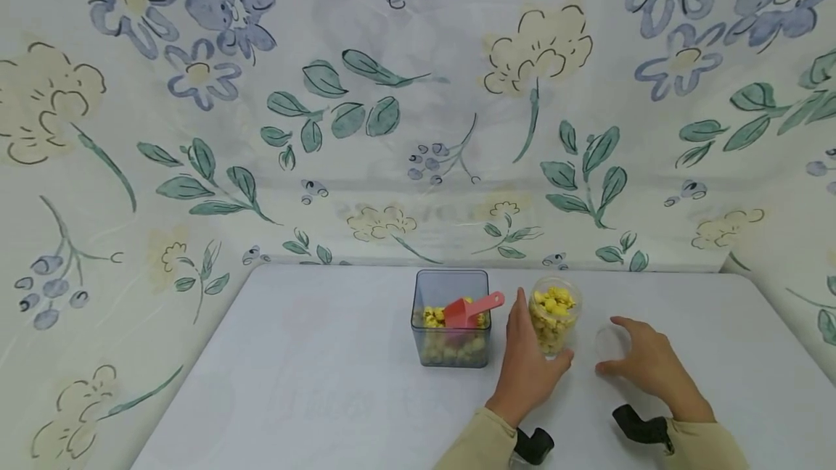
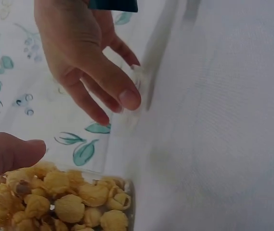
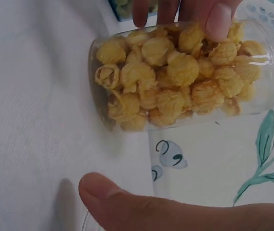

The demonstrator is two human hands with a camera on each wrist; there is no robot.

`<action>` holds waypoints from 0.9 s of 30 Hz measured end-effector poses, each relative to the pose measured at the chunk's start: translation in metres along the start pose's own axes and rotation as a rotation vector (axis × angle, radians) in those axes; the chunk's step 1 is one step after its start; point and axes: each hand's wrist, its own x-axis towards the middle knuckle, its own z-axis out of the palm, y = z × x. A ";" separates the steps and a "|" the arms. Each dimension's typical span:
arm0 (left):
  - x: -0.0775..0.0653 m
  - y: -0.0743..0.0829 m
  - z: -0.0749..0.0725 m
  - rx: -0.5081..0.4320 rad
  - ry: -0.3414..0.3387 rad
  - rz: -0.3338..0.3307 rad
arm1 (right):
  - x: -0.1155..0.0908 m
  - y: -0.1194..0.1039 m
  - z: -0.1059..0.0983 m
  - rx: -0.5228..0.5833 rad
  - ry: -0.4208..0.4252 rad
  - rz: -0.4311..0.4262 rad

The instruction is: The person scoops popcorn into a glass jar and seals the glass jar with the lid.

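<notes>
A clear round jar (image 1: pixel 554 314) full of yellow popcorn stands on the table. My left hand (image 1: pixel 527 365) is beside it, fingers extended along its left side and thumb pointing across its front; the thumb stands apart from the jar in the left wrist view. To the right, my right hand (image 1: pixel 646 365) has its thumb and fingers spread about a clear round lid (image 1: pixel 610 344). Only a thin edge of the lid shows beside the right thumb (image 3: pixel 100 190); firm contact cannot be made out. Popcorn (image 3: pixel 175 77) fills most of the jar in the right wrist view.
Left of the jar stands a square, bluish see-through container (image 1: pixel 451 281) partly filled with popcorn. A pink scoop (image 1: pixel 466 310) rests in it, handle over the right rim. Floral cloth (image 1: pixel 418 129) hangs behind the white table (image 1: pixel 313 368).
</notes>
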 end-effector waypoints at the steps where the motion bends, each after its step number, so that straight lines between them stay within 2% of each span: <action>1: 0.002 -0.002 0.001 -0.007 -0.002 -0.013 | 0.000 0.000 0.001 -0.004 -0.002 -0.003; 6: 0.010 -0.009 0.007 -0.053 0.004 -0.069 | 0.000 0.001 0.002 -0.033 0.018 -0.028; 13: 0.021 -0.016 0.010 -0.104 0.034 -0.076 | 0.003 0.002 0.005 -0.065 0.023 -0.031; 21: 0.028 -0.024 0.012 -0.102 0.048 -0.043 | 0.003 0.004 0.004 -0.083 0.038 -0.051; 27: 0.031 -0.027 0.012 -0.036 0.063 -0.052 | 0.001 0.001 0.002 -0.019 0.042 -0.003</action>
